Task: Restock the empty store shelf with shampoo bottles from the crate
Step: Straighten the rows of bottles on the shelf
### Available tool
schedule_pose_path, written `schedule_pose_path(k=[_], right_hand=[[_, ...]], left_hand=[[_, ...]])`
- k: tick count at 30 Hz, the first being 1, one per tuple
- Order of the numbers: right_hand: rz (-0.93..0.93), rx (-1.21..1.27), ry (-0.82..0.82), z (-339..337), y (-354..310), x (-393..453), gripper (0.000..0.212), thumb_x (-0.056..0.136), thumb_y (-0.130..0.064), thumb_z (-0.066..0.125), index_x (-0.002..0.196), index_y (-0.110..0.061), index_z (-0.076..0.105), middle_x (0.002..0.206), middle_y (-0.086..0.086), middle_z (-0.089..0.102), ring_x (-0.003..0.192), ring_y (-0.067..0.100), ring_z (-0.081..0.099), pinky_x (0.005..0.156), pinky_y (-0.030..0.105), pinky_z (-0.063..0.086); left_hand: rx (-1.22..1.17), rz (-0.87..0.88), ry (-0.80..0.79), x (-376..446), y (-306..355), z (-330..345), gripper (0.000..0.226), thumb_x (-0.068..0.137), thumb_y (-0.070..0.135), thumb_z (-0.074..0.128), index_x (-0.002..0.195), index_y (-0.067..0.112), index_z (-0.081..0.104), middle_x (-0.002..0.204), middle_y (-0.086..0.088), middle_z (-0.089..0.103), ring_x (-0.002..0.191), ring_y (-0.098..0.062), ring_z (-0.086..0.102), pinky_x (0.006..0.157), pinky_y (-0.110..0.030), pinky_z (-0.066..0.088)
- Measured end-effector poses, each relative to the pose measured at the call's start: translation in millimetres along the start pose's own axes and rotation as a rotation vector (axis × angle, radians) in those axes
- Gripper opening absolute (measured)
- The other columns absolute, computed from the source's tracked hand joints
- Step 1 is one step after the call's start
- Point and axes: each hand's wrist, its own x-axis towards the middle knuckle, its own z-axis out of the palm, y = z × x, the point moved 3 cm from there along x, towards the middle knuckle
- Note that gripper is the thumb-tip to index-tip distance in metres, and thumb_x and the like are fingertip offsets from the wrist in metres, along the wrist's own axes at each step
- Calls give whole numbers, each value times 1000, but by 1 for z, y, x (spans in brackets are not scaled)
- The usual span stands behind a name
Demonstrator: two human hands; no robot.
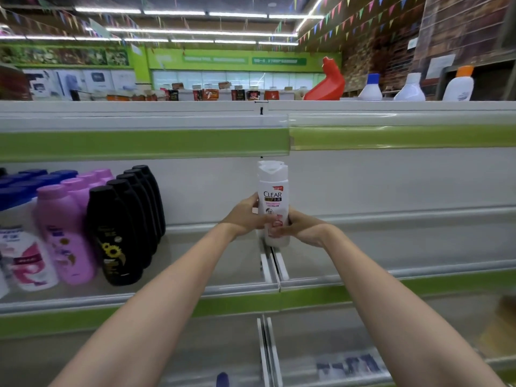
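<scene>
Fingers [255, 201] of the left hand [245, 216] and right hand [300, 227] curl round a white bottle [273, 202], gripping its lower half from both sides. That bottle stands upright over the shelf [391, 247] at the divider, well right of the black bottles [122, 227]

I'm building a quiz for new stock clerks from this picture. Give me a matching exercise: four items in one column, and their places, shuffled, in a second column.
Things:
1. white CLEAR shampoo bottle
2. black bottles with sunflower label
3. red duck-shaped bottle
4. white bottle with orange cap

Places:
A. top of the shelving, far right
B. gripped between left hand and right hand, at the divider in mid shelf
C. in a row, right of the pink bottles
D. top of the shelving, left of the blue-capped bottle

Pairs: 1-B, 2-C, 3-D, 4-A
</scene>
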Motion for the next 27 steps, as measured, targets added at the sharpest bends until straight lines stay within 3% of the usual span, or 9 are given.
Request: schedule_pose_path(k=[3,5,12,15,18,20,22,25,27], right_hand=[[-26,26,-8,8,-8,9,80,84,19,53,147,-15,18,132,19,50,112,20,57,77,17,55],[-26,50,2,15,-11,12,79,84,18,52,148,-14,18,137,19,48,113,20,54,79,20,54],[-51,201,111,38,-5,23,76,82,25,47,145,-9,19,103,2,59,91,11,60,67,18,56],[-46,194,133,53,-10,32,80,81,29,43,145,-9,13,98,1,56,83,10,59,66,22,54],[-27,158,162,66,-11,43,86,82,27,40,149,-11,2,90,4,53,79,12,53,70,27,53],[-9,142,145,72,-14,48,90,83,26,37,149,-15,-8,82,10,50,74,20,49,72,40,50],[8,94,122,72,-18,54,93,79,29,32,149,-15,-10,80,10,47,67,18,46,64,34,43],[27,20,127,71,-22,57,68,91,15,27,148,-9,-1,80,5,47,65,12,44,54,24,34],[23,5,166,71,-22,58,54,96,7,26,146,-9,9,84,2,47,67,11,44,51,23,31]], left_hand=[[1,-5,18,-6,-4,-10,49,79,13,74,124,10,55,117,-10,63,107,-27,61,90,-40,54],[32,-13,35,-9,-6,-16,53,72,23,77,121,12,58,116,-9,65,109,-27,61,95,-46,51],[156,-3,76,-15,-12,-33,60,75,27,77,127,13,50,118,-7,61,108,-27,60,94,-45,50],[176,13,98,-19,-11,-39,60,76,21,76,128,8,48,113,-7,61,100,-23,58,87,-36,49],[207,27,116,-21,-15,-45,53,79,8,72,126,0,46,118,-15,60,103,-23,57,91,-32,46],[240,14,113,-22,-20,-50,47,82,3,68,123,-3,46,113,-15,60,98,-17,59,83,-23,45],[248,16,111,-23,-20,-55,39,83,-1,65,119,-5,50,104,-10,57,86,-8,60,74,-18,45],[210,-22,116,-24,-19,-59,37,82,-8,63,117,-5,51,104,-12,58,93,-18,56,88,-31,48],[178,-45,76,-25,-18,-59,28,83,-13,58,107,-1,54,94,-6,65,85,-16,61,83,-32,54]])
